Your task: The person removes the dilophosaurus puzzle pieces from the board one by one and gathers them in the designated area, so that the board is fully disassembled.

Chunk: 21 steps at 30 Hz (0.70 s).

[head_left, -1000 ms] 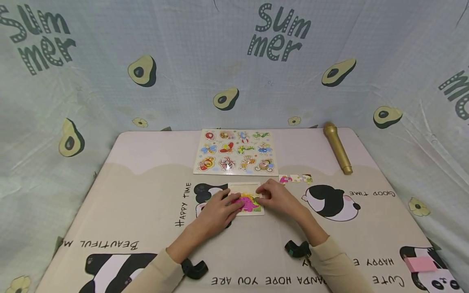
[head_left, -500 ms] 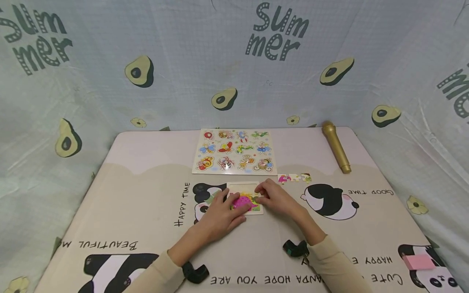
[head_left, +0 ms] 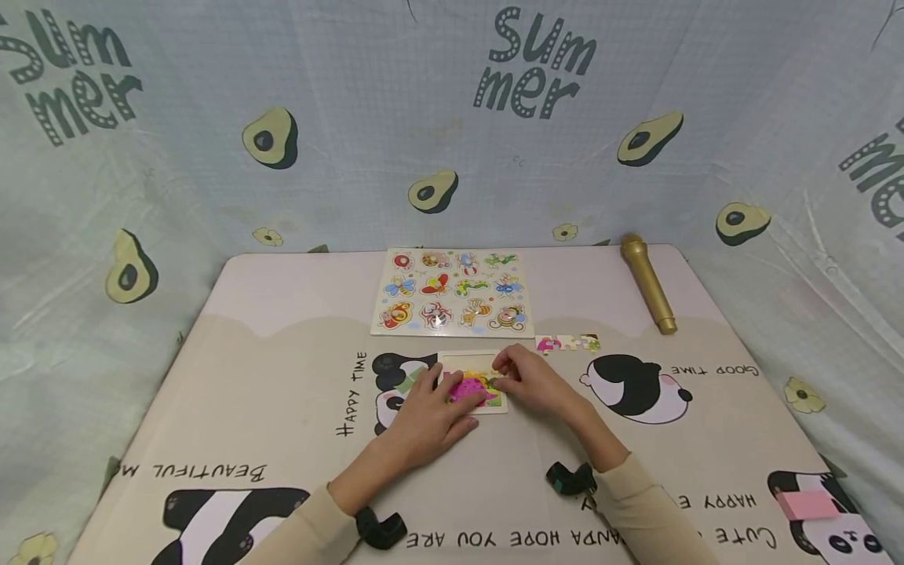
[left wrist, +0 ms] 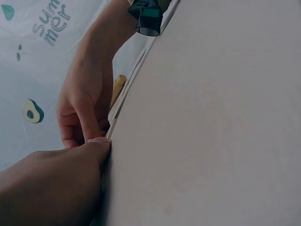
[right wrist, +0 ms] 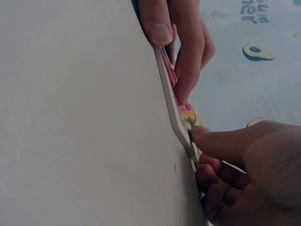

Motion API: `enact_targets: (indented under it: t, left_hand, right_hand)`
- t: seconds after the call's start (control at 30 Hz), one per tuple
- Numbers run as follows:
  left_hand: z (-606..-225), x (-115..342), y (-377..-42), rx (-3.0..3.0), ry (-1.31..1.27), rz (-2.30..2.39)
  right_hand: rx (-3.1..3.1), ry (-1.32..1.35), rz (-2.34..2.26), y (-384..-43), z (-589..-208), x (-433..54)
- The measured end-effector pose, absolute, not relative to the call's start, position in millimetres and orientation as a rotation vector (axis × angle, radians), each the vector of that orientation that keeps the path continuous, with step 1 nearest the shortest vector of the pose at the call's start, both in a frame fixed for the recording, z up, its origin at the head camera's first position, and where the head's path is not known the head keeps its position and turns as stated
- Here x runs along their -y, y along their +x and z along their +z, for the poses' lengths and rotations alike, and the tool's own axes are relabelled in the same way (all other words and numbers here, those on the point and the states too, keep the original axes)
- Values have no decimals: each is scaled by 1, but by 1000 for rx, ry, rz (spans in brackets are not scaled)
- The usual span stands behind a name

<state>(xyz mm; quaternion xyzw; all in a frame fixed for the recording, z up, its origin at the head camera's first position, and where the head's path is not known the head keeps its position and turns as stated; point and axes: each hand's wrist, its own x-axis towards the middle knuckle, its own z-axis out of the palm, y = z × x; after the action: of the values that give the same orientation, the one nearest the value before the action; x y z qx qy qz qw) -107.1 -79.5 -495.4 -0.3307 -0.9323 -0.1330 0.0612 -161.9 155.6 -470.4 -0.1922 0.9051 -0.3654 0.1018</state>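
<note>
A small jigsaw puzzle in a pale tray [head_left: 466,359] lies in front of me, its lower part filled with pink, yellow and green dinosaur pieces [head_left: 468,388]. My left hand [head_left: 427,420] reaches over it from the left, extended fingers on the pink pieces. In the right wrist view the left thumb [right wrist: 161,34] lies at the tray's near edge. My right hand [head_left: 535,380] is at the tray's right side, thumb and index finger pinching a puzzle piece [right wrist: 190,128] there; most of that piece is hidden by the fingers.
Several loose puzzle pieces [head_left: 567,343] lie in a row to the right, behind the right hand. A board of insect pictures [head_left: 452,294] lies at the back. A golden microphone [head_left: 648,282] is at the back right, and a pink block [head_left: 808,506] at the front right.
My left hand has shifted slightly, its fingers now further right over the pink pieces and its thumb more drawn out. The right hand stays at the tray's right side.
</note>
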Motion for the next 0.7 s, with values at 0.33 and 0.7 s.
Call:
enact_targets:
  t: [0.33,0.7]
  left_hand:
    - [-494,79,-105,2844,-989,-422]
    - [-493,78,-105,2860,-980,-387]
  right_hand:
    - [-2686,-544,-1149,-164,-477,-155]
    - [-2753,-462,-1172,-163,-477,-151]
